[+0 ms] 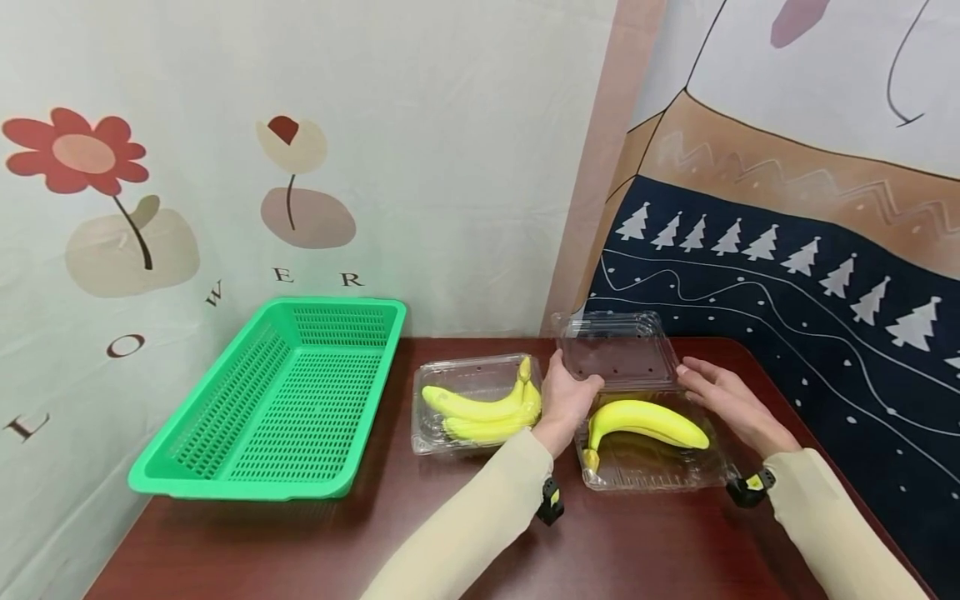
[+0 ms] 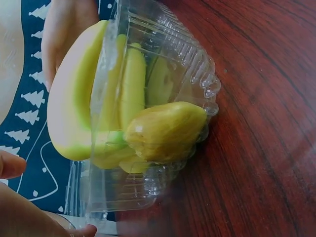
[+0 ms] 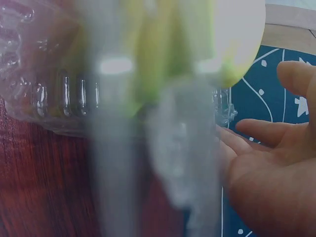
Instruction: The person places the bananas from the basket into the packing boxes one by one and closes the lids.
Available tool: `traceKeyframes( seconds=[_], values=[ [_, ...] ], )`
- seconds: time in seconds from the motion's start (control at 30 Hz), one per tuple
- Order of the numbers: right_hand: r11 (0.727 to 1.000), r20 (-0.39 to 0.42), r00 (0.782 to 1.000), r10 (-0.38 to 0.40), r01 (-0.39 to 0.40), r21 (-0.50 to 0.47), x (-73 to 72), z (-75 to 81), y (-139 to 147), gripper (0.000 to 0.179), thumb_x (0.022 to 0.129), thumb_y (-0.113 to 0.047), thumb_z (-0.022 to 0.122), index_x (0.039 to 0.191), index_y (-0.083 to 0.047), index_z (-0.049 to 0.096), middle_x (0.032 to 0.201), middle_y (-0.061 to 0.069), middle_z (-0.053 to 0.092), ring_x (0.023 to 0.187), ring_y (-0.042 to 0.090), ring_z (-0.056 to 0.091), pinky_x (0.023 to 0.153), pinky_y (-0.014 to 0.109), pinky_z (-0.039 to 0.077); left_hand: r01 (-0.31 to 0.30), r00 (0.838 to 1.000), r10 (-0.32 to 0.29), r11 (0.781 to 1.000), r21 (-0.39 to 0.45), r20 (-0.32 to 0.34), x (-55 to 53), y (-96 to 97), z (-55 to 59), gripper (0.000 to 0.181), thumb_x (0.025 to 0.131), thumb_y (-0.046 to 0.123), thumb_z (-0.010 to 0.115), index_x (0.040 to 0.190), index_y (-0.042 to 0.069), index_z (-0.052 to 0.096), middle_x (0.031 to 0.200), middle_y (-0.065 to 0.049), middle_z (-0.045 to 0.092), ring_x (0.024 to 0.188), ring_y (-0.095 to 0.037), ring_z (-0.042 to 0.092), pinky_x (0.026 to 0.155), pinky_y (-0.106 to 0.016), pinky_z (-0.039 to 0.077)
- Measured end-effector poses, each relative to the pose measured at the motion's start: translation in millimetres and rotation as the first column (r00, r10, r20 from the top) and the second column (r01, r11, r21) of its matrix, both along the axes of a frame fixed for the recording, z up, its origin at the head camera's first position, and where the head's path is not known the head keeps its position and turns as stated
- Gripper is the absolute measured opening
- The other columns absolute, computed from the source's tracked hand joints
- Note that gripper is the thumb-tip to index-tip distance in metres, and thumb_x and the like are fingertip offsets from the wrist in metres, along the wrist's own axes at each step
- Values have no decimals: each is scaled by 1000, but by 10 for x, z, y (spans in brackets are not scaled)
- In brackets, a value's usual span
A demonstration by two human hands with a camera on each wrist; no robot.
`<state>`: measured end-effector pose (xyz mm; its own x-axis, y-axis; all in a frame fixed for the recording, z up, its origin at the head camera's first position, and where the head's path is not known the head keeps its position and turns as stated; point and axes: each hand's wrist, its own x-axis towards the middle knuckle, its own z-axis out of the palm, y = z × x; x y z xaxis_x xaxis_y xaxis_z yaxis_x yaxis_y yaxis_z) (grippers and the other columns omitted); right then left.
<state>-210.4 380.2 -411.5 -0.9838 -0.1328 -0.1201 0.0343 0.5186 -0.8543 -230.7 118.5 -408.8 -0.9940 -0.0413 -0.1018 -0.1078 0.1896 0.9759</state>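
Observation:
A clear plastic clamshell box (image 1: 645, 482) lies with its lid (image 1: 615, 354) raised at the back. Inside is a bunch of yellow bananas (image 1: 648, 418), whose top banana bulges above the rim in the left wrist view. A rounded yellow-brown part (image 2: 165, 131) presses against the clear wall there. My left hand (image 1: 566, 400) is at the lid's left front corner, thumb stretched along the hinge side. At the lid's right edge, the fingertips of my right hand (image 1: 735, 404) touch or nearly touch it, fingers extended. The right wrist view shows that palm (image 3: 276, 168) beside the box.
Left of my left hand, a second clear box (image 1: 427, 446) holds more bananas (image 1: 480, 408). Farther left stands a green perforated basket (image 1: 341, 483). The brown table (image 1: 600, 550) meets a printed curtain (image 1: 465, 167) at the back and right.

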Motion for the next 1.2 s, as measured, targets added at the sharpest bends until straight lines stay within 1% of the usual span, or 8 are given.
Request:
traceKeyframes(
  seconds=[0.23,0.33,0.47,0.6,0.77,0.9,1.07,1.2],
  values=[
    [999,-29,999,-30,31,13,27,14,-25,83,109,-45,46,162,7,10,165,33,18,142,53,38,112,56,34,0,1000,0,1000,-1,-13,18,1,9,85,85,17,74,159,4,36,155,-16,49,140,-34,47,109,-47,45],
    [999,-35,999,-37,38,23,35,21,-31,82,109,-45,47,163,6,10,165,33,19,142,52,40,111,54,35,-10,998,10,1000,-5,-65,2,-1,-1,80,81,14,76,154,2,43,145,-16,58,131,-32,56,105,-45,48],
    [999,-54,998,-42,44,22,57,17,-22,82,109,-44,49,163,5,11,165,33,21,141,51,42,107,34,47,-5,988,5,1000,-1,-154,-12,-13,-12,63,79,10,77,138,0,57,127,-17,67,111,-31,64,95,-43,53],
    [998,-77,995,-57,56,-20,80,-6,-17,81,109,-40,51,163,5,11,163,33,25,141,47,43,94,13,49,5,990,-3,1000,11,-138,2,-20,-2,68,81,11,75,144,-1,53,141,-21,54,123,-33,56,101,-44,50],
    [996,-92,993,-73,68,-55,77,-36,-16,82,108,-37,54,163,5,10,160,33,30,130,24,55,91,10,48,1,997,-1,1000,-3,-81,20,-29,17,85,82,16,72,158,0,38,153,-24,38,130,-33,49,105,-44,46],
    [996,-101,991,-84,79,-46,86,-45,-7,85,107,-37,56,164,3,7,156,32,34,116,4,57,89,8,47,-8,997,6,1000,-15,-71,33,-32,28,93,81,20,74,160,0,32,148,-21,40,127,-32,50,104,-42,46],
    [994,-99,991,-92,86,-63,92,-44,-7,85,107,-36,57,165,0,6,145,27,38,109,2,58,88,8,48,3,997,-3,1000,-6,-82,60,-21,39,91,82,24,77,161,4,35,135,-14,41,122,-29,48,101,-41,48],
    [995,-113,990,-86,81,-51,79,-49,-9,82,107,-36,57,166,-3,11,139,22,40,107,5,58,87,10,50,14,995,-15,1000,-14,-96,81,-22,52,81,85,28,74,158,10,43,136,-12,40,122,-28,49,105,-43,46]
  ],
)
